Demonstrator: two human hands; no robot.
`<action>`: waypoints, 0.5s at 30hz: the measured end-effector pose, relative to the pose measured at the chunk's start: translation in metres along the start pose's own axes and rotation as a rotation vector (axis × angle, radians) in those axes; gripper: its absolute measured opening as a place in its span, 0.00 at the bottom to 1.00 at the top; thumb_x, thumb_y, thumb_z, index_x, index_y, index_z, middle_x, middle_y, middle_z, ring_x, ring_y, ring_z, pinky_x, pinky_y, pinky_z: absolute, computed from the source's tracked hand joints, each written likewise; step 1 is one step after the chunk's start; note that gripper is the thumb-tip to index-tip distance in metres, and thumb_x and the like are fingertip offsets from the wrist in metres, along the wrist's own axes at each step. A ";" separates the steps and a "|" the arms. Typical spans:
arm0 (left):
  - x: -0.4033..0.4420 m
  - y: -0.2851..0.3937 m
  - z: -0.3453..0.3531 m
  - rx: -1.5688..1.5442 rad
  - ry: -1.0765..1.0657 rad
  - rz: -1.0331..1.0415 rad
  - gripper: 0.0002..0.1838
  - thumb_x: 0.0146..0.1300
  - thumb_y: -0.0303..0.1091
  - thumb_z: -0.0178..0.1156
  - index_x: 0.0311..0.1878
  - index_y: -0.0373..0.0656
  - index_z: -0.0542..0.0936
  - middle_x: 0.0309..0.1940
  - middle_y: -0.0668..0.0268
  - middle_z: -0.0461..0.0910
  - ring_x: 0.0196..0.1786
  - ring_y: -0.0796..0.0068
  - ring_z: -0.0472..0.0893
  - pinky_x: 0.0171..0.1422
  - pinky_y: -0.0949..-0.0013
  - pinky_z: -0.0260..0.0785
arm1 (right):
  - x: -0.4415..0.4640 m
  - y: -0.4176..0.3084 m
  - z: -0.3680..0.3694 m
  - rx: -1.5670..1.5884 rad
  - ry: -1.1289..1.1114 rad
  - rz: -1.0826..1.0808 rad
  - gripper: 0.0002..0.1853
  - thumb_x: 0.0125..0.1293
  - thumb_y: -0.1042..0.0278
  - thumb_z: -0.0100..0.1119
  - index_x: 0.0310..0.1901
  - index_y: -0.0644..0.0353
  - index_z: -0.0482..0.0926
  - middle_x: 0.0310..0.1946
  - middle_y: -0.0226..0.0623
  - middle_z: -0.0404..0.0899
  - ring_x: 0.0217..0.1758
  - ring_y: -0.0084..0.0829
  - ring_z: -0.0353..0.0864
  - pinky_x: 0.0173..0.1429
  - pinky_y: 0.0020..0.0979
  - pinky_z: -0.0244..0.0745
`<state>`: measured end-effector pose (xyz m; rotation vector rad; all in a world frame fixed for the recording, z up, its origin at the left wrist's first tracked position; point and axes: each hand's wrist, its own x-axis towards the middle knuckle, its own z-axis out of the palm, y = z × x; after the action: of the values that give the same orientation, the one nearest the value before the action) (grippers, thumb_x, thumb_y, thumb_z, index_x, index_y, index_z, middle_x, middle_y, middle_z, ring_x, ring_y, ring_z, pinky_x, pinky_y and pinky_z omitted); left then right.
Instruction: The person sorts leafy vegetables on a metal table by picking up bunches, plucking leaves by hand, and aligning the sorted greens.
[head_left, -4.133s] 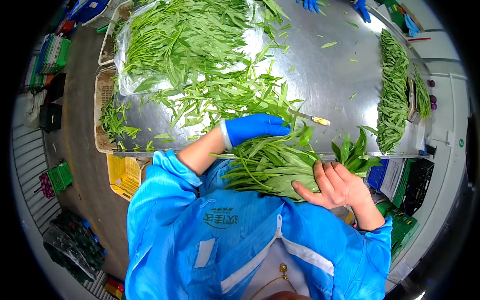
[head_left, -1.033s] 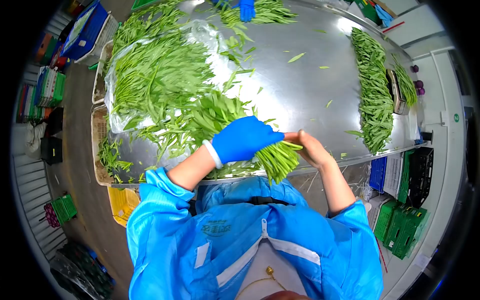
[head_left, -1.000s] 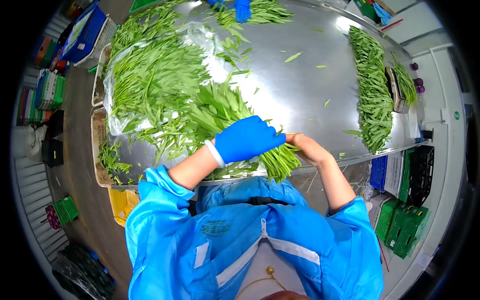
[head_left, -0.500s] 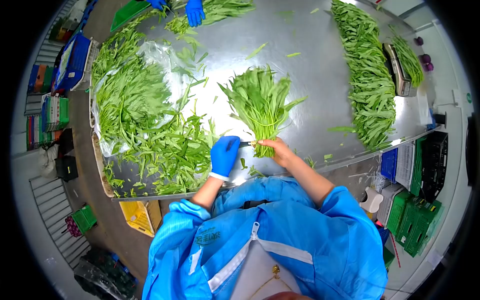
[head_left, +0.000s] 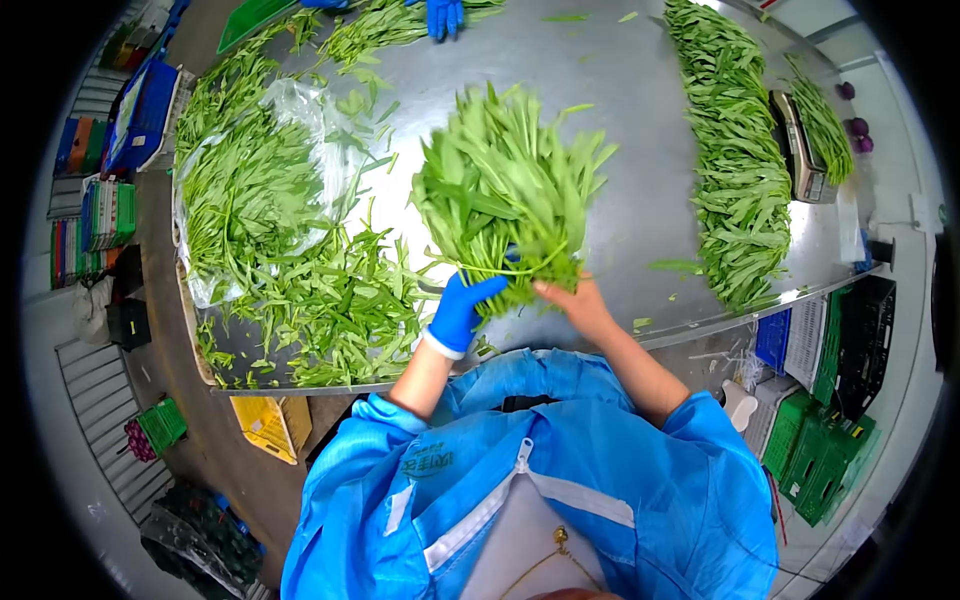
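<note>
A large bunch of long-leaved greens (head_left: 505, 190), which looks like water spinach, is held upright in front of me over the metal table, its leaves pointing away. My left hand (head_left: 466, 310), in a blue glove, is closed around the left side of the stems, with a bit of blue glove showing among them. My bare right hand (head_left: 578, 302) grips the stem end from the right, its fingertips partly hidden. A thin stem crosses the bunch like a tie. A thin dark piece sticks out left of my gloved hand; I cannot tell whether it is a knife.
Loose greens (head_left: 260, 190) and a clear plastic bag (head_left: 318, 120) cover the table's left side. A long row of bunches (head_left: 735, 160) lies at right, beside a scale (head_left: 800, 150). A co-worker's gloved hand (head_left: 440, 15) is at the far edge. A yellow crate (head_left: 272, 425) stands below.
The bunch has been lifted and turned, its leaves now spread wider. My left hand has gone from a small knife at the stem ends to gripping the stems. The co-worker's hand moved right.
</note>
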<state>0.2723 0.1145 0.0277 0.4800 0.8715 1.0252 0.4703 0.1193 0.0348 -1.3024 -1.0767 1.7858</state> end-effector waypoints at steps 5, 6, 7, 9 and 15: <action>0.029 -0.070 -0.058 -0.209 0.056 -0.396 0.22 0.61 0.27 0.56 0.60 0.34 0.73 0.52 0.58 0.80 0.55 0.65 0.79 0.63 0.65 0.70 | 0.022 0.082 -0.025 0.476 0.121 0.417 0.14 0.56 0.78 0.61 0.46 0.63 0.79 0.40 0.37 0.83 0.43 0.31 0.81 0.49 0.32 0.74; 0.026 -0.078 -0.062 -0.196 0.047 -0.369 0.23 0.61 0.26 0.55 0.61 0.33 0.72 0.54 0.58 0.79 0.57 0.65 0.79 0.65 0.65 0.69 | 0.021 0.084 -0.027 0.445 0.111 0.372 0.14 0.56 0.77 0.61 0.46 0.63 0.78 0.40 0.37 0.83 0.43 0.31 0.81 0.50 0.32 0.74; 0.021 -0.076 -0.061 -0.227 0.007 -0.350 0.25 0.61 0.26 0.54 0.63 0.34 0.70 0.56 0.57 0.77 0.59 0.65 0.77 0.66 0.64 0.67 | 0.017 0.077 -0.026 0.416 0.101 0.339 0.15 0.56 0.77 0.61 0.47 0.63 0.78 0.40 0.37 0.83 0.44 0.30 0.81 0.51 0.33 0.74; 0.020 -0.073 -0.066 -0.291 -0.091 -0.335 0.27 0.61 0.25 0.52 0.66 0.35 0.67 0.60 0.57 0.74 0.63 0.64 0.74 0.69 0.63 0.64 | 0.015 0.075 -0.027 0.395 0.086 0.303 0.17 0.56 0.76 0.62 0.50 0.64 0.77 0.40 0.37 0.83 0.44 0.31 0.81 0.52 0.33 0.73; 0.038 -0.077 -0.036 -0.362 0.157 -0.403 0.18 0.69 0.42 0.55 0.54 0.39 0.77 0.45 0.62 0.82 0.46 0.69 0.82 0.53 0.67 0.75 | 0.024 0.063 -0.005 0.439 0.133 0.409 0.21 0.56 0.69 0.66 0.52 0.63 0.77 0.41 0.32 0.83 0.43 0.28 0.80 0.52 0.31 0.72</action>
<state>0.2934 0.1114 -0.0627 -0.0835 0.8545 0.8276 0.4653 0.1135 -0.0325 -1.3992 -0.3243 2.0440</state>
